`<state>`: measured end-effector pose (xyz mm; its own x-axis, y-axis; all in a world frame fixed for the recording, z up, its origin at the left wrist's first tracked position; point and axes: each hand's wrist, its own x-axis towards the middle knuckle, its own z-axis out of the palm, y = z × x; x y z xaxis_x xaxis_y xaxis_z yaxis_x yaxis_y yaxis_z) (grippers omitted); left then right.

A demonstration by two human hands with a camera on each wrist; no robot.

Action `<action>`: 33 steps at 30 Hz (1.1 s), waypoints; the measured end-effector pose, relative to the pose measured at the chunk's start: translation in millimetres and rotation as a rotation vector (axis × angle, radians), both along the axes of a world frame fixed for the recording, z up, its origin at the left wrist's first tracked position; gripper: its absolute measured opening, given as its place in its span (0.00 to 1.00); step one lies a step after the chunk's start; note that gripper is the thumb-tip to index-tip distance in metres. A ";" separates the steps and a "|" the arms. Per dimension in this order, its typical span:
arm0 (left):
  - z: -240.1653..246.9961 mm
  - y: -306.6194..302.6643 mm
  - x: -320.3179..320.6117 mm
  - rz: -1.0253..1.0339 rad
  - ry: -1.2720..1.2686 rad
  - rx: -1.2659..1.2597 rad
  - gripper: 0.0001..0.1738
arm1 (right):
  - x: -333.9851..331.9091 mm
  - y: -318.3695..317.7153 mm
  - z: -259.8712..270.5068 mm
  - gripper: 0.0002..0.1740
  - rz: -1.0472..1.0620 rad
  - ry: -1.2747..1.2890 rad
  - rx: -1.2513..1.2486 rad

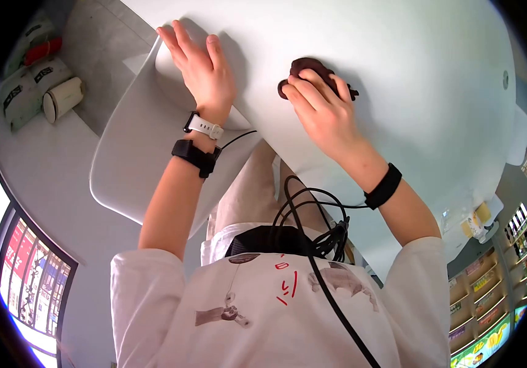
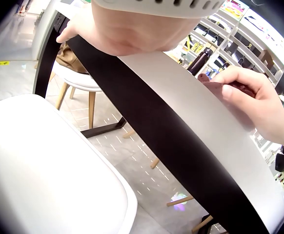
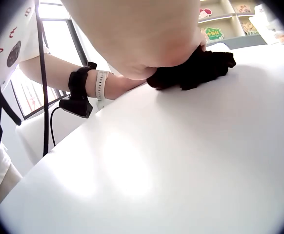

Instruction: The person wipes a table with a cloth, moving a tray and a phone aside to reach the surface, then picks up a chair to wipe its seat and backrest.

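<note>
A crumpled dark brown cloth [image 1: 307, 65] lies bunched on the white table [image 1: 410, 80]. My right hand [image 1: 331, 119] grips it from above, its fingers bent over the folds. In the left wrist view, the thumb and fingers of the right hand [image 2: 259, 100] close around the cloth [image 2: 214, 87]. The right wrist view shows the cloth [image 3: 195, 70] bunched under the palm, against the tabletop. My left hand [image 1: 205, 76] rests flat at the table's edge, fingers straight and thumb apart, with nothing in it.
A white chair [image 1: 122, 147] stands close against the table edge on the left. Black cables [image 1: 312, 208] loop over the lap and run to the wrist bands. Behind the chair lies a paper cup [image 1: 63, 99]. Shelves [image 1: 484, 288] stand at the far right.
</note>
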<state>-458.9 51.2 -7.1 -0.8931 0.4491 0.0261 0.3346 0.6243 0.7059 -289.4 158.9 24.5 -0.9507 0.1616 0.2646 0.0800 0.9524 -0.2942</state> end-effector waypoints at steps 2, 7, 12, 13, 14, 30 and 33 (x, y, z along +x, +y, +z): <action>0.0 0.5 0.1 0.004 -0.019 0.018 0.37 | 24.0 -1.6 5.7 0.09 0.008 -0.051 -0.040; 0.6 0.6 0.5 0.005 -0.022 0.009 0.37 | 59.8 -11.1 8.9 0.09 0.006 -0.090 -0.071; 0.5 0.2 1.7 0.001 -0.043 0.054 0.37 | -26.5 -16.2 -8.5 0.09 0.038 0.054 -0.103; 1.4 0.9 1.5 -0.003 -0.055 0.076 0.37 | -25.7 -17.8 -6.7 0.09 0.021 0.056 -0.114; 2.4 0.2 2.6 -0.004 -0.072 0.096 0.38 | -14.8 -18.8 -2.0 0.09 0.013 0.021 -0.116; -10.0 -3.1 3.7 0.055 -0.142 0.384 0.42 | 33.7 -27.3 9.3 0.14 -0.079 -0.091 -0.086; -9.3 -1.9 7.0 0.151 -0.221 0.481 0.42 | 81.3 -54.1 17.8 0.16 0.008 -0.124 -0.092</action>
